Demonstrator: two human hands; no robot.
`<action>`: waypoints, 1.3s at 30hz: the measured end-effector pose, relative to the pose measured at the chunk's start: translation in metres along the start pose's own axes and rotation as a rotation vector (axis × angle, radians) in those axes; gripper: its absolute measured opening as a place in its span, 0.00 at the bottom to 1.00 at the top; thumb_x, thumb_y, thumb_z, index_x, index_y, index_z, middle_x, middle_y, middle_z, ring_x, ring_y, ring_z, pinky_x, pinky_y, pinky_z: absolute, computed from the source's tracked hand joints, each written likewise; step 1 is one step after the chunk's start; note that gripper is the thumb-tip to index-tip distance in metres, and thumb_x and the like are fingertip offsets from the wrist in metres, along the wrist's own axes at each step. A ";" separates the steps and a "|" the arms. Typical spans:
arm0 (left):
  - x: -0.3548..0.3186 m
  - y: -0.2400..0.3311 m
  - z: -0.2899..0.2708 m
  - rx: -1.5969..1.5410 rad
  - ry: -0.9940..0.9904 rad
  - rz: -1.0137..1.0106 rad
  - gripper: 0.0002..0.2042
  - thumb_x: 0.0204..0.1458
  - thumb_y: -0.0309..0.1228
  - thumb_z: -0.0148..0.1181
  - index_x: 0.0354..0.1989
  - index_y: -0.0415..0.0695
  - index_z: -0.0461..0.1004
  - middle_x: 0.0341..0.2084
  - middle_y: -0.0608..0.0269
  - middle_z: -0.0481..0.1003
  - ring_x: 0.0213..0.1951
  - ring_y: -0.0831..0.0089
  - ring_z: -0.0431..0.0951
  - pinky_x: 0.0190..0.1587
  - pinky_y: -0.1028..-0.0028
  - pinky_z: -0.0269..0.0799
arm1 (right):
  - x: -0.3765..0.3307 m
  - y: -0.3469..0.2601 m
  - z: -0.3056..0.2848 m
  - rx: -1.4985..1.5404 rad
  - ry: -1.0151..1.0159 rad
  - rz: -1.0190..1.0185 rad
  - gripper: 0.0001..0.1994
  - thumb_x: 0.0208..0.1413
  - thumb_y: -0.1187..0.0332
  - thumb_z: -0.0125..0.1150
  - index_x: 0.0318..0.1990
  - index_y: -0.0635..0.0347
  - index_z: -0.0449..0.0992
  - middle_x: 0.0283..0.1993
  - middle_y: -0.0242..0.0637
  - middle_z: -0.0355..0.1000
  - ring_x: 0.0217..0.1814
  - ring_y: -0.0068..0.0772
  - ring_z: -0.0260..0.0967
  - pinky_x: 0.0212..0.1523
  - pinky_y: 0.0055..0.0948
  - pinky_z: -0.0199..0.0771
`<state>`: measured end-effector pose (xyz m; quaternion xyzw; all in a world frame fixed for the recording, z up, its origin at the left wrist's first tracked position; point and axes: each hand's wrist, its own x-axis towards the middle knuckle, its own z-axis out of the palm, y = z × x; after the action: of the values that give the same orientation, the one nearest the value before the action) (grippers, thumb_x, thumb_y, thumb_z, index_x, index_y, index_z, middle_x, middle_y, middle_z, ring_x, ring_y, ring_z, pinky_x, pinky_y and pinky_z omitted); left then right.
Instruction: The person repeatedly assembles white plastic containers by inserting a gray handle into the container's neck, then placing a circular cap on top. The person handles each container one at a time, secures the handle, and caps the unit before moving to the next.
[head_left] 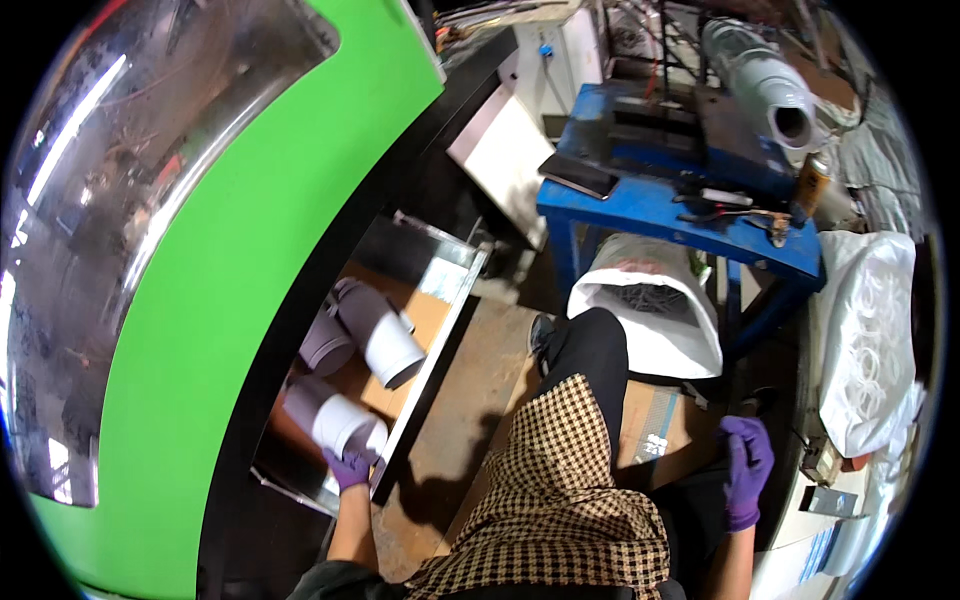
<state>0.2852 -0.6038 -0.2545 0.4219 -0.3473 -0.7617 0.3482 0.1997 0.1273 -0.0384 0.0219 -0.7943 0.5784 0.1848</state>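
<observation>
workshop | green machine housing (250, 250) | blue steel workbench (680, 200) with tools | grey pipe fittings (375, 335)

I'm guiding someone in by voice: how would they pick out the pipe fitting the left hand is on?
Beside the big green machine panel is a glass-sided tray of pale grey plastic pipe fittings. The fitting nearest the person is the one, gripped by the purple-gloved left hand.

Pipe fittings (375, 335) lie in a tray (452, 300) at the machine's (250, 250) foot, left of the person's leg (590, 360). Behind the leg a sack (690, 330) sits under a bench (650, 210); a pipe (765, 85) lies on the bench's far right corner.
</observation>
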 end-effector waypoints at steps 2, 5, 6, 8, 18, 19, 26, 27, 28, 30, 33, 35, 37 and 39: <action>-0.053 -0.003 -0.030 0.395 -0.122 0.417 0.26 0.66 0.57 0.49 0.59 0.49 0.72 0.34 0.67 0.73 0.29 0.72 0.70 0.37 0.66 0.76 | -0.005 -0.004 0.009 0.133 -0.048 0.045 0.10 0.63 0.79 0.54 0.46 0.67 0.81 0.44 0.36 0.74 0.44 0.27 0.73 0.47 0.26 0.73; -0.143 0.018 0.013 -0.224 -0.377 -0.096 0.32 0.70 0.51 0.44 0.73 0.39 0.60 0.62 0.50 0.73 0.56 0.57 0.77 0.58 0.47 0.75 | -0.009 -0.004 0.021 0.258 -0.053 0.180 0.09 0.63 0.80 0.54 0.45 0.69 0.80 0.42 0.39 0.75 0.43 0.28 0.76 0.47 0.26 0.77; -0.189 0.026 0.049 -0.078 -0.537 -0.108 0.33 0.70 0.52 0.44 0.73 0.38 0.59 0.64 0.47 0.70 0.60 0.52 0.74 0.62 0.46 0.71 | -0.011 0.001 0.029 0.320 -0.032 0.245 0.09 0.63 0.80 0.54 0.46 0.70 0.80 0.43 0.39 0.76 0.44 0.28 0.77 0.48 0.27 0.78; -0.235 0.036 0.083 -0.018 -0.739 -0.377 0.35 0.69 0.55 0.44 0.72 0.35 0.60 0.68 0.45 0.66 0.67 0.47 0.69 0.68 0.46 0.65 | -0.004 -0.006 0.052 0.422 -0.052 0.296 0.12 0.63 0.81 0.55 0.51 0.70 0.79 0.48 0.41 0.77 0.49 0.30 0.78 0.54 0.28 0.78; -0.268 0.042 0.256 0.615 -1.486 0.356 0.25 0.38 0.29 0.73 0.48 0.37 0.74 0.50 0.48 0.79 0.55 0.55 0.78 0.61 0.56 0.73 | 0.009 -0.070 -0.004 0.710 0.296 -0.148 0.47 0.52 0.62 0.74 0.76 0.58 0.52 0.74 0.42 0.58 0.72 0.45 0.62 0.71 0.46 0.65; -0.266 0.039 0.265 0.622 -1.581 0.491 0.30 0.38 0.29 0.76 0.53 0.34 0.73 0.51 0.49 0.78 0.55 0.58 0.78 0.60 0.60 0.73 | 0.003 -0.072 -0.010 0.749 0.355 -0.176 0.48 0.52 0.57 0.76 0.76 0.57 0.53 0.73 0.41 0.59 0.71 0.44 0.64 0.70 0.47 0.66; -0.401 -0.023 0.366 1.084 -1.588 1.065 0.45 0.44 0.46 0.74 0.70 0.41 0.61 0.71 0.37 0.54 0.72 0.42 0.54 0.71 0.51 0.52 | -0.016 -0.072 -0.044 0.378 0.719 -0.288 0.46 0.49 0.68 0.74 0.74 0.58 0.54 0.71 0.46 0.62 0.68 0.48 0.67 0.67 0.48 0.69; -0.416 -0.028 0.368 1.100 -1.534 1.176 0.48 0.42 0.47 0.74 0.72 0.42 0.59 0.73 0.37 0.50 0.74 0.41 0.50 0.73 0.50 0.49 | -0.016 -0.079 -0.042 0.334 0.724 -0.199 0.46 0.49 0.69 0.74 0.74 0.58 0.54 0.71 0.46 0.62 0.67 0.47 0.68 0.67 0.46 0.69; -0.441 -0.029 0.371 1.150 -1.395 1.466 0.51 0.40 0.53 0.74 0.73 0.43 0.58 0.74 0.36 0.44 0.74 0.40 0.47 0.73 0.47 0.48 | -0.017 -0.074 -0.040 0.309 0.706 -0.167 0.45 0.48 0.71 0.73 0.74 0.58 0.54 0.70 0.47 0.65 0.65 0.43 0.70 0.65 0.43 0.70; -0.461 -0.031 0.381 0.953 -1.657 1.438 0.58 0.39 0.64 0.71 0.74 0.38 0.54 0.72 0.32 0.50 0.73 0.36 0.50 0.73 0.44 0.44 | -0.012 -0.063 -0.028 -0.107 0.637 -0.402 0.40 0.44 0.73 0.76 0.67 0.57 0.65 0.63 0.50 0.71 0.59 0.45 0.74 0.58 0.41 0.76; -0.489 -0.070 0.393 0.806 -2.200 1.105 0.62 0.40 0.65 0.70 0.75 0.34 0.49 0.70 0.33 0.55 0.73 0.37 0.51 0.74 0.44 0.40 | -0.009 -0.052 -0.001 -0.338 0.346 -0.618 0.28 0.41 0.71 0.80 0.52 0.60 0.75 0.53 0.51 0.75 0.48 0.53 0.78 0.47 0.41 0.81; -0.470 -0.094 0.397 0.858 -2.460 0.800 0.61 0.40 0.59 0.74 0.77 0.37 0.45 0.70 0.39 0.57 0.74 0.43 0.53 0.75 0.48 0.42 | -0.008 -0.040 0.024 -0.298 0.207 -0.755 0.34 0.38 0.72 0.84 0.55 0.56 0.71 0.58 0.52 0.72 0.52 0.52 0.77 0.52 0.45 0.81; -0.451 -0.124 0.386 0.702 -2.427 0.695 0.56 0.39 0.55 0.75 0.74 0.40 0.53 0.71 0.42 0.58 0.72 0.45 0.56 0.75 0.48 0.43 | -0.031 0.001 0.041 -0.224 0.254 -0.569 0.41 0.42 0.72 0.83 0.66 0.52 0.67 0.64 0.52 0.68 0.57 0.52 0.76 0.57 0.45 0.78; -0.436 -0.140 0.371 0.661 -2.358 0.686 0.54 0.39 0.53 0.76 0.73 0.40 0.56 0.68 0.45 0.62 0.71 0.47 0.59 0.74 0.47 0.44 | -0.031 0.006 0.047 -0.162 0.162 -0.577 0.47 0.45 0.70 0.82 0.73 0.52 0.59 0.68 0.51 0.63 0.63 0.51 0.72 0.63 0.45 0.73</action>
<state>0.0990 -0.0853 -0.0460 -0.5533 -0.7089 -0.4224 -0.1136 0.2146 0.0804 -0.0661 0.1855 -0.7815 0.4369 0.4051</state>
